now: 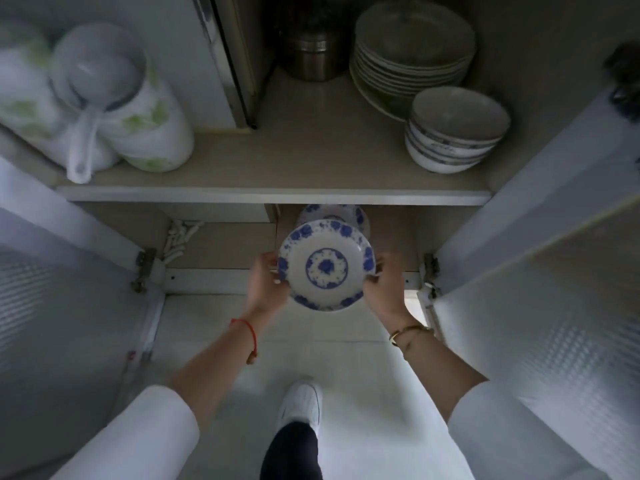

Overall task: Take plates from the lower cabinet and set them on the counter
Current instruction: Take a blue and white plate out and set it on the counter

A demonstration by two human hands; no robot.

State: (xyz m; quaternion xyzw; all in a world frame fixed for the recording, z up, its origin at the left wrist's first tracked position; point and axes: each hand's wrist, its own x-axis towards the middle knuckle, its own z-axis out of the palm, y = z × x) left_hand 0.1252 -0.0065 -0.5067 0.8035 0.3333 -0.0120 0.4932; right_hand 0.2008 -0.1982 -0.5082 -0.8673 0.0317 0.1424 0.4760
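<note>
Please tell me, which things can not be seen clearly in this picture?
- Head view: plates remaining behind the held plate; the shelf edge and that plate hide their number.
- The counter is out of frame.
- Metal canister: dark, its top unclear.
- Items in bags: blurred.

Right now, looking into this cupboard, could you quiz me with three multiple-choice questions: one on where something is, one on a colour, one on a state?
1. Where is the stack of bowls?
A. Upper shelf, right
B. Floor
C. Upper shelf, left

2. What colour is the pattern on the held plate?
A. Red
B. Blue
C. Green

3. How is that plate held?
A. By one hand
B. By both hands
C. Lying on the shelf

Answers:
1 A: the bowls sit at the right end of the shelf.
2 B: blue flowers ring its rim and centre.
3 B: the left hand and the right hand grip opposite edges.
</note>
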